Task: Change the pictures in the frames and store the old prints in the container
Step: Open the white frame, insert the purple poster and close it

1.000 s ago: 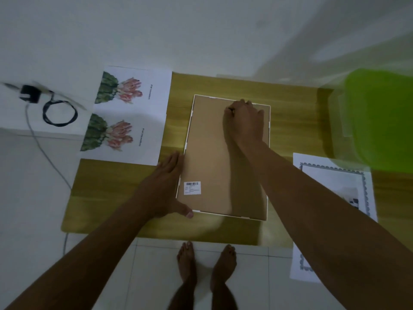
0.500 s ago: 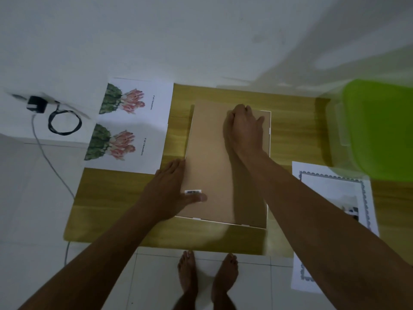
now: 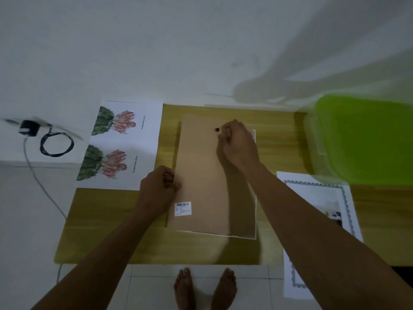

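Observation:
A white picture frame (image 3: 254, 175) lies face down on the wooden table (image 3: 107, 222). Its brown backing board (image 3: 201, 171), with a barcode sticker, is raised at its left side and sits skewed over the frame. My left hand (image 3: 159, 191) grips the board's left edge with curled fingers. My right hand (image 3: 239, 145) has its fingers curled on the board near the top, beside a small black hanger spot (image 3: 217, 130). A sheet with two flower prints (image 3: 120, 144) lies at the table's left. A bordered certificate print (image 3: 321, 204) lies at the right. The green-lidded container (image 3: 366, 139) stands at the far right.
A black charger (image 3: 28, 128) with a coiled cable (image 3: 57, 144) lies on the white ledge left of the table. The white wall runs behind the table. My bare feet (image 3: 204, 287) stand on the tiled floor at the table's front edge.
The backing board has come up out of the frame at its left side and shifted left. My left hand went from resting flat at the frame's edge to gripping the board.

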Demonstrator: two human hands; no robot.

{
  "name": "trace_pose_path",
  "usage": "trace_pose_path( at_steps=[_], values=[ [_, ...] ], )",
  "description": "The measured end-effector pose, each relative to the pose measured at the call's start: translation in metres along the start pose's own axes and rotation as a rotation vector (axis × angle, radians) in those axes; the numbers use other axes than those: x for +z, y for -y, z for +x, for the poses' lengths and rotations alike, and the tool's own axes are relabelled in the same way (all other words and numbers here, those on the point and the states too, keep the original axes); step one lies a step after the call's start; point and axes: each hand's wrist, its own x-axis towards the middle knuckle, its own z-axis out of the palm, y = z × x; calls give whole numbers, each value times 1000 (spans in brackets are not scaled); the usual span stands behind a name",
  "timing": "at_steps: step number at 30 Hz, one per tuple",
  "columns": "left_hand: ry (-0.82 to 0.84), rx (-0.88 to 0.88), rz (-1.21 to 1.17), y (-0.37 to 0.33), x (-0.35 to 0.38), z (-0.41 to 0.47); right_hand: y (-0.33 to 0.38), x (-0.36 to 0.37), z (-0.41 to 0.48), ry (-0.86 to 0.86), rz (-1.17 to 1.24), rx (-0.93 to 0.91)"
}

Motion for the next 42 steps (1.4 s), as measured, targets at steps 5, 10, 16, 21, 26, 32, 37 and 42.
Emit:
trace_pose_path(
  at_steps=[5,10,16,21,26,32,37,42],
  values=[
    [40,-34,-123,5,1,2,-23,-14,-18,-11,6,269],
    [81,-60,-279,1,-3,2,-32,-24,-30,-2,163,410],
    [91,-57,-364,-1,-11,-2,-39,-32,-47,-19,503,520],
    [115,31,-347,-16,-20,-8,-34,-40,-54,31,656,404],
    [198,76,-369,-44,-34,-17,-29,-76,-62,-34,587,356],
    [383,111,-426,-121,-32,-29,-51,-152,-80,-80,672,360],
    [425,101,-440,-189,6,-29,-100,-217,-89,-55,651,386],
    [422,169,-350,-246,79,-20,-170,-268,-79,-173,515,440]
  ],
)
